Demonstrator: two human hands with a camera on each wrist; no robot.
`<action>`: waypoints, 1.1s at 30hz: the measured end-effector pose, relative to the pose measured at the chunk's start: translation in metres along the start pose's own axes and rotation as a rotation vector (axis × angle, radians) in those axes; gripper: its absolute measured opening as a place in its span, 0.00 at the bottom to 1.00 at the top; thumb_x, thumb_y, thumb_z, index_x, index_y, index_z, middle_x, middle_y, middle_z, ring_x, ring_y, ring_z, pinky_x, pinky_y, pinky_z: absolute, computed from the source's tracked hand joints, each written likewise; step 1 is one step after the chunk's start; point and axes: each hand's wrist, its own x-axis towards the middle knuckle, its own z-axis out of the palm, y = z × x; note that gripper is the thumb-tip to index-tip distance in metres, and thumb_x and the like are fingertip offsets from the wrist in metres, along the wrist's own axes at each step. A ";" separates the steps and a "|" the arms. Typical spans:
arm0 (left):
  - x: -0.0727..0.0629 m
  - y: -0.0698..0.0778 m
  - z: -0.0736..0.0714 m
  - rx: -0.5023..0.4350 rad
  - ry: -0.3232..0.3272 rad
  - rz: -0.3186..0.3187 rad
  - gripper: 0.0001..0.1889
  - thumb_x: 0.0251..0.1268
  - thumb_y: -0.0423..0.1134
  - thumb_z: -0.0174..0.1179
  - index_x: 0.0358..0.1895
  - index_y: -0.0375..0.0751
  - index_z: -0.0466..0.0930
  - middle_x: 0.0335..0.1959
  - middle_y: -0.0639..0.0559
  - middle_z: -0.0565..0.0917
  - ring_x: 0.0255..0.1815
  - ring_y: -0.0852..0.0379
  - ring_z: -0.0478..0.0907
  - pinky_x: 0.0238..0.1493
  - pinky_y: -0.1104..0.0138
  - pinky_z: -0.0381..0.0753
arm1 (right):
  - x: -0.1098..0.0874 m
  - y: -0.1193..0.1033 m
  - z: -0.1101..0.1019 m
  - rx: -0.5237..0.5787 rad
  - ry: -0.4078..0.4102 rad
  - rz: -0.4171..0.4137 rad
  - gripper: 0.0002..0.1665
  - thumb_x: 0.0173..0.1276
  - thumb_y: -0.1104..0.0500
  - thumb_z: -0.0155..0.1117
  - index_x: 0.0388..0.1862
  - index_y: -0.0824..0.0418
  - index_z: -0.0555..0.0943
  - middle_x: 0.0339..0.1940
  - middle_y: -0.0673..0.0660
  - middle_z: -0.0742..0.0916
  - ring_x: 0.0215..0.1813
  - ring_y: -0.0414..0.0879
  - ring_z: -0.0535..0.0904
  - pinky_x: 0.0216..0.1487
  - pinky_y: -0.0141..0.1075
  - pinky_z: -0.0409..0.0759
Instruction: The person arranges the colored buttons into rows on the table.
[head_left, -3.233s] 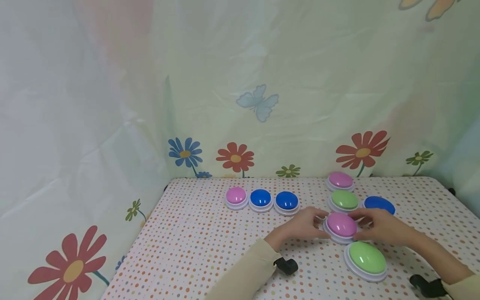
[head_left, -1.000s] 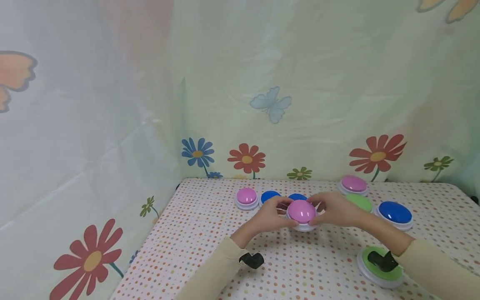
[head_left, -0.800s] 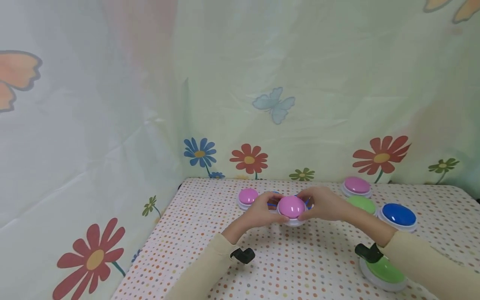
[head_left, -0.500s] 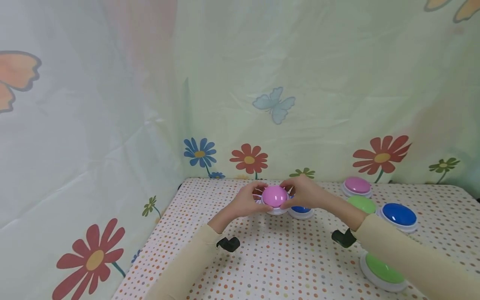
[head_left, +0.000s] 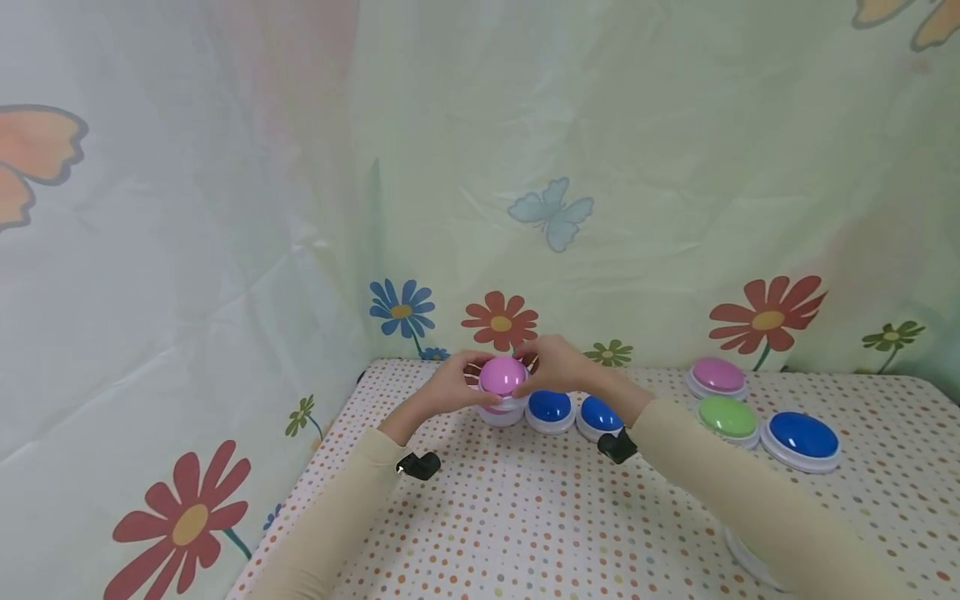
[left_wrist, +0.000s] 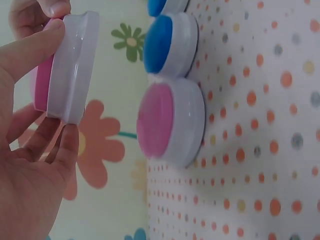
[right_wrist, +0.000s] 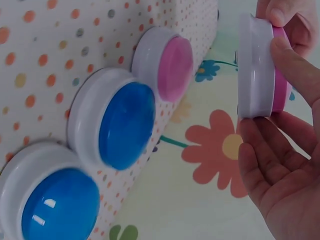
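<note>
Both hands hold a pink push button (head_left: 502, 377) with a white base, one from each side, raised above the table. My left hand (head_left: 447, 386) grips its left edge between thumb and fingers. On the opposite edge, my right hand (head_left: 557, 365) pinches it the same way. Both wrist views show a gap between the held button's base (left_wrist: 72, 67) and the tabletop. Another pink button (head_left: 501, 417) stands on the table, partly covered by the held one in the head view. Right of it are two blue buttons (head_left: 550, 406), in a row with it.
On the right stand a pink button (head_left: 717, 375), a green button (head_left: 727, 416) and a blue button (head_left: 804, 435). My right sleeve hides most of another button (head_left: 750, 565) nearer the front. A flowered curtain (head_left: 450, 208) rises behind the dotted table (head_left: 480, 533).
Both hands have picked up the pink button from the right group and carried it left and away from me, past the blue buttons. It is now near the left end of the row.
</note>
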 end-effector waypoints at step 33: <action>-0.001 -0.076 -0.046 -0.077 0.120 -0.268 0.33 0.49 0.35 0.75 0.62 0.39 0.75 0.56 0.46 0.78 0.52 0.46 0.76 0.49 0.58 0.80 | 0.094 0.007 0.082 0.184 0.011 0.130 0.31 0.55 0.59 0.77 0.58 0.65 0.79 0.51 0.58 0.84 0.54 0.53 0.79 0.55 0.45 0.77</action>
